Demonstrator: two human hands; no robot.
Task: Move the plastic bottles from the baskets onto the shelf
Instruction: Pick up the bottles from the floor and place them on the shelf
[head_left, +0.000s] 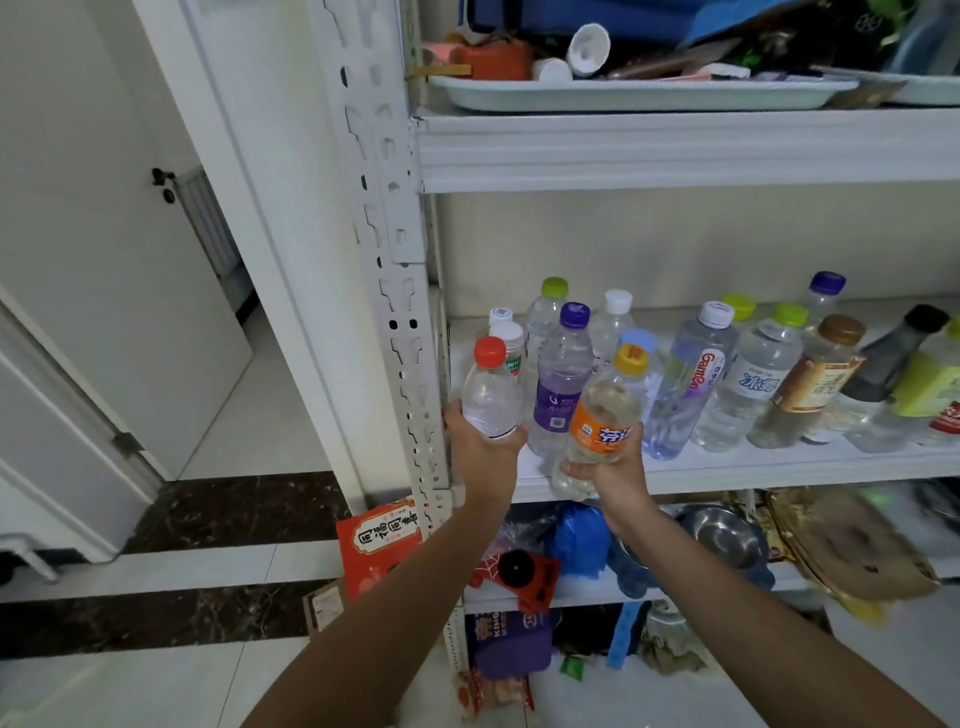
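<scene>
1. The left hand (485, 449) is gripping the red-capped bottle (491, 397) round its base with curled fingers, holding it upright at the left end of the shelf (753, 470).
2. The right hand (613, 467) is clasping the orange-labelled bottle (605, 415) by its lower half, holding it slightly tilted at the shelf's front edge.
3. Behind both hands and further right, a crowd of other bottles (727, 374) is standing on the same shelf.

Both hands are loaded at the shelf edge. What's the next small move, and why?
Probably set the red-cap bottle down at the front left corner of the shelf: the left hand holds it nearly upright right there, beside the purple-label bottle. The orange-label bottle in the right hand is tilted, its base below the shelf edge, so it should follow.
</scene>
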